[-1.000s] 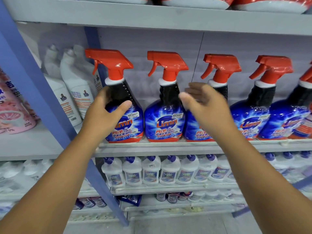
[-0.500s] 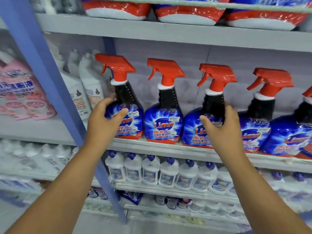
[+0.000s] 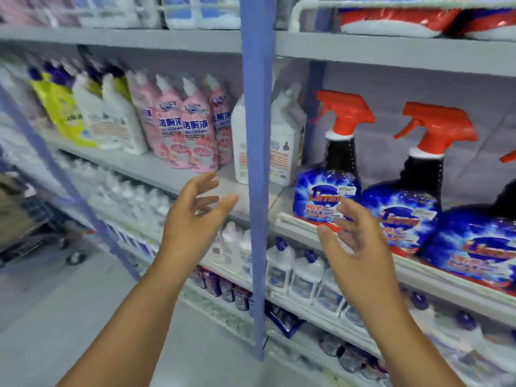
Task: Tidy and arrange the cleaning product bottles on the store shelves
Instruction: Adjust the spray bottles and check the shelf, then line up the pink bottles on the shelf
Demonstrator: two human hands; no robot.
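Observation:
Blue spray bottles with red triggers (image 3: 328, 174) stand in a row on the grey middle shelf (image 3: 304, 223), right of a blue upright post (image 3: 257, 163). Left of the post stand white bottles (image 3: 284, 141), pink bottles (image 3: 178, 127) and yellow-green bottles (image 3: 62, 110). My left hand (image 3: 192, 216) hovers in front of the shelf, left of the post, fingers spread and holding nothing. My right hand (image 3: 354, 238) hovers just before the leftmost spray bottle, fingers loosely spread, also holding nothing.
Small white bottles with blue caps (image 3: 304, 272) fill the shelf below, and darker small bottles (image 3: 223, 289) sit lower still. Red and white packs (image 3: 396, 18) lie on the top shelf. A trolley (image 3: 33, 227) stands on the grey floor at the far left.
Both hands have let go of the spray bottles and drawn back with fingers spread. The view has swung left, bringing the pink, white and yellow bottles into sight.

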